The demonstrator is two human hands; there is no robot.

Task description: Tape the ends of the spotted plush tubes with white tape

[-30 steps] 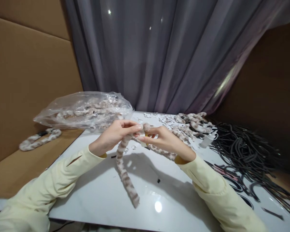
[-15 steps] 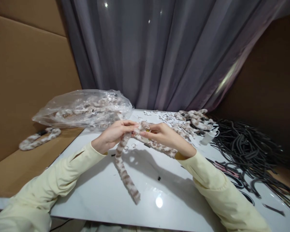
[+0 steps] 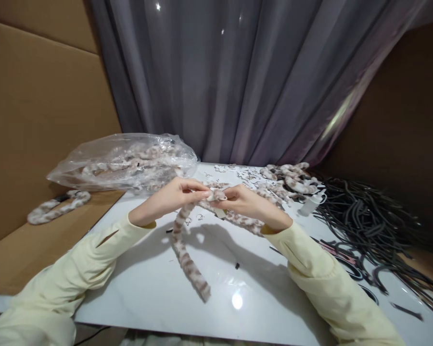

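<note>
Over the middle of the table, my left hand [image 3: 176, 198] and my right hand [image 3: 247, 202] face each other, both closed on a fluffy white-and-brown strip [image 3: 185, 257]. Thumb and fingers of each hand pinch its upper part, where a small pale piece shows between the fingertips. The strip's long end hangs from under my left hand toward the table's front. A little white and yellow shows beneath my right fingers, too small to name. More fluffy strip [image 3: 243, 221] lies behind and below my right hand. Small metal rings [image 3: 200, 216] lie near my left fingertips.
A clear plastic bag [image 3: 122, 161] of fluffy strips lies back left, near a fluffy loop [image 3: 59, 206] on cardboard. Finished-looking fluffy loops [image 3: 296, 178], a small white bottle [image 3: 311, 203], a heap of black cords [image 3: 368, 221] and scissors are at right. A black scrap [image 3: 237, 265] lies in front.
My fingertips have shifted on the strip's upper part, and its pale piece now shows between them. My left wrist has moved slightly left. The hanging end is nearly unchanged.
</note>
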